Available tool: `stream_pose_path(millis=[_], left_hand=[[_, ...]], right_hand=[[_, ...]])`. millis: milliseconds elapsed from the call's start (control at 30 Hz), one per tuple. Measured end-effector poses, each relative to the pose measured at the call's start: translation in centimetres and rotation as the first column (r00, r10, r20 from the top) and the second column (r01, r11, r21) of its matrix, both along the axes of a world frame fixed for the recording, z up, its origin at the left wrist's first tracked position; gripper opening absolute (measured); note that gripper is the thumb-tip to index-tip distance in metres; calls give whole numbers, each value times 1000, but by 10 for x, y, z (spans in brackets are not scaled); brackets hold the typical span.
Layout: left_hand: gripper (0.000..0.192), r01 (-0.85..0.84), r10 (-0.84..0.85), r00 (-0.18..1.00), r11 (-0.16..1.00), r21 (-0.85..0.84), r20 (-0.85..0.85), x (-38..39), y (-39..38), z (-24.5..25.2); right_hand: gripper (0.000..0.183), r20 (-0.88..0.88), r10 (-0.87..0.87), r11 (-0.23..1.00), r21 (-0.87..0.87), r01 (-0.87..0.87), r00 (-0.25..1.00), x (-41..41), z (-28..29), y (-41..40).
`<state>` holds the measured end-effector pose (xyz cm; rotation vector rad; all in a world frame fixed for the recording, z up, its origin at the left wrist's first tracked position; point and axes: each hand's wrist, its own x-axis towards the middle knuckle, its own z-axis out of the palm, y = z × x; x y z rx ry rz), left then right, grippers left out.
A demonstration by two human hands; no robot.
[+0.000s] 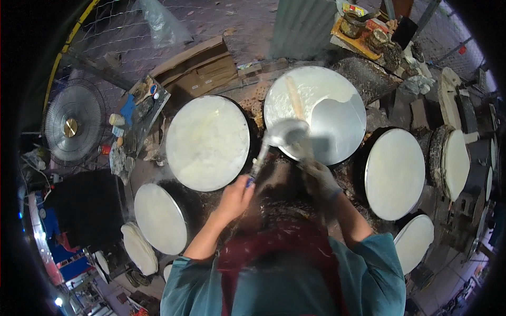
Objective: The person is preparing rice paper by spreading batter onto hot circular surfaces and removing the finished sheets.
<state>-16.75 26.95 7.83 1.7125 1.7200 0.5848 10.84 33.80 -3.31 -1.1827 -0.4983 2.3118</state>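
Observation:
My left hand grips the handle of a metal ladle, whose blurred bowl hangs over the near edge of a round griddle. White batter coats much of that griddle, leaving a bare grey metal patch at its right. Gloved, my right hand is closed around a blurred tool, apparently the flat wooden spreader reaching across the batter; the ladle partly hides it. Left of the ladle, another round griddle bears a pale, thin sheet over its whole face.
More round griddles with pale sheets stand at the left and right. A stack of flat rounds lies at lower left. Beyond are a fan, a cardboard box, and an orange tray holding jars.

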Motion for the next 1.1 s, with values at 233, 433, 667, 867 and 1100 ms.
stream_pose_path(millis=[233,433,667,867,1100], left_hand=[[20,-184,175,977,980,77,119,-66,-14,21],[22,-186,182,978,982,22,105,-91,-45,10],[22,-171,160,974,983,64,158,-69,-43,8],[22,-167,159,981,983,72,110,-40,-45,18],[22,-176,175,981,984,6,78,-3,-54,19]], right_hand=[[24,653,-523,788,616,18,547,-135,-86,-3],[30,726,-500,866,407,292,471,-70,-56,-38],[44,878,-384,814,468,-344,285,-58,-56,-52],[39,920,-375,891,392,-229,115,19,-33,-23],[34,957,-187,752,285,-594,223,20,-13,-50]])
